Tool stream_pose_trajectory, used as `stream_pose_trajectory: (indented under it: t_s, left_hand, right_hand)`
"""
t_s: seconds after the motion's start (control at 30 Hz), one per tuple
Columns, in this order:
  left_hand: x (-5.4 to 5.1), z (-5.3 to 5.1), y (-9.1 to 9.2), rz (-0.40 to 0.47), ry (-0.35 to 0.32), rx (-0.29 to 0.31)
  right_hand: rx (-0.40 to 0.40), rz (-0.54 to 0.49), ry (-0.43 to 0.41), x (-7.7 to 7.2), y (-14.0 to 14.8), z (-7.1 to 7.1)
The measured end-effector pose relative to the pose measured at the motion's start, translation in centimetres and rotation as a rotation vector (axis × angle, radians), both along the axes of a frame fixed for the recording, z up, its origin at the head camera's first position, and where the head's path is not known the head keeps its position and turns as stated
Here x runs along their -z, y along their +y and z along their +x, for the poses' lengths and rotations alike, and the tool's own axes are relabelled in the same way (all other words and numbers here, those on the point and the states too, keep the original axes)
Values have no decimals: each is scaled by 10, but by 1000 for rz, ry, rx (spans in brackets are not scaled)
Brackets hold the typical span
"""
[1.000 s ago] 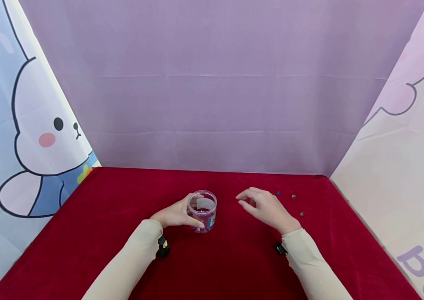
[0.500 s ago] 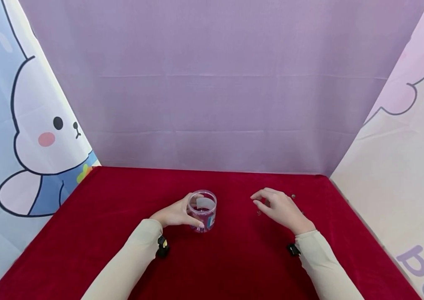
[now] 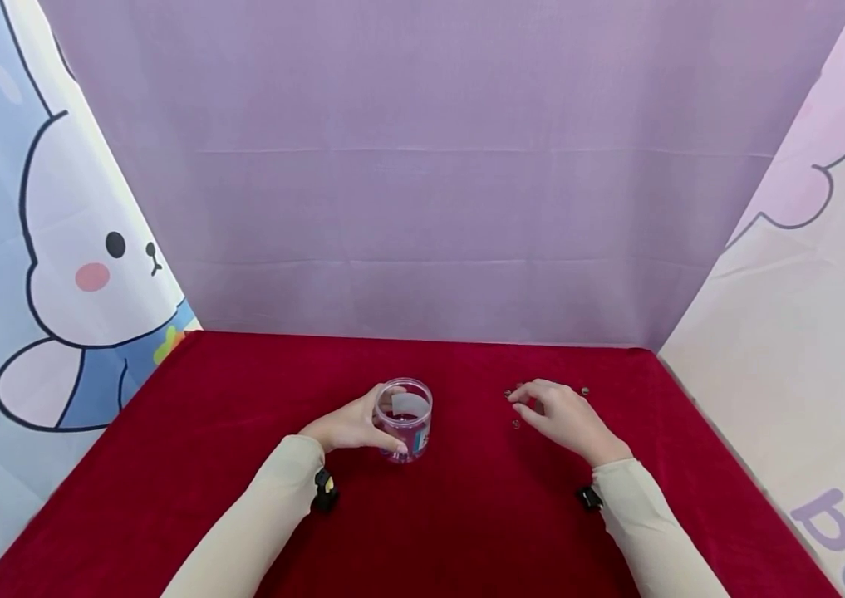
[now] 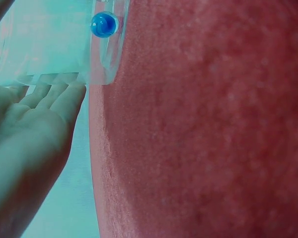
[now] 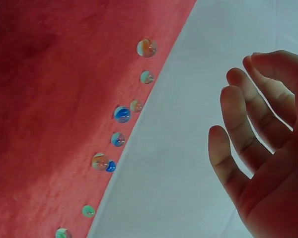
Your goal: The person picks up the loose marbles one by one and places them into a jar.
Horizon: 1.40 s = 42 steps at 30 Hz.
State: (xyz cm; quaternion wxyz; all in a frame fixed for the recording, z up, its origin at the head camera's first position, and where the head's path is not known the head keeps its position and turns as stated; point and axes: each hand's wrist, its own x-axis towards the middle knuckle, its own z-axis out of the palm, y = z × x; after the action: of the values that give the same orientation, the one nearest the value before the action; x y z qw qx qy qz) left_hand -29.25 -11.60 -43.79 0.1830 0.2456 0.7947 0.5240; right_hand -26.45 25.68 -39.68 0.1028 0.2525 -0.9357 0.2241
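A clear plastic jar (image 3: 415,419) with an uncovered top stands upright on the red cloth. My left hand (image 3: 347,428) grips it from the left side, thumb in front. Through its wall, low down, a blue marble (image 4: 104,25) shows in the left wrist view. To the right, my right hand (image 3: 564,425) hovers over the cloth, fingers loosely bent, with nothing visible between them. Several glass marbles lie scattered near it, among them an orange-swirled one (image 5: 146,47), a blue one (image 5: 122,114) and a green one (image 5: 88,211). The hand hides some of them in the head view.
Red cloth (image 3: 302,374) covers the table. Behind it hangs a purple curtain (image 3: 422,208). Printed fabric panels flank both sides, a bunny panel (image 3: 93,224) at the left and a pale panel (image 3: 826,332) at the right.
My right hand has shifted right, over the marbles, uncovering a couple at its left and covering others. The left hand and jar have stayed in place.
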Motion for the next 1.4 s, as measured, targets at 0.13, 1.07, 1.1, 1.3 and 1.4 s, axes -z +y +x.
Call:
stream_pose_trajectory:
  t_s: [0.13, 1.07, 1.1, 1.3, 1.4]
  left_hand:
    - [0, 0, 0, -3, 0, -1]
    - [-3, 2, -1, 1, 6, 15]
    - [-3, 2, -1, 0, 9, 15]
    - [-3, 3, -2, 3, 10, 13]
    - [-3, 3, -3, 5, 6, 13]
  right_hand:
    - [32, 22, -41, 5, 1, -3]
    - [122, 133, -284, 18, -5, -8]
    - [123, 136, -285, 18, -6, -8]
    - [121, 135, -298, 17, -8, -9]
    - [114, 135, -310, 17, -10, -9]
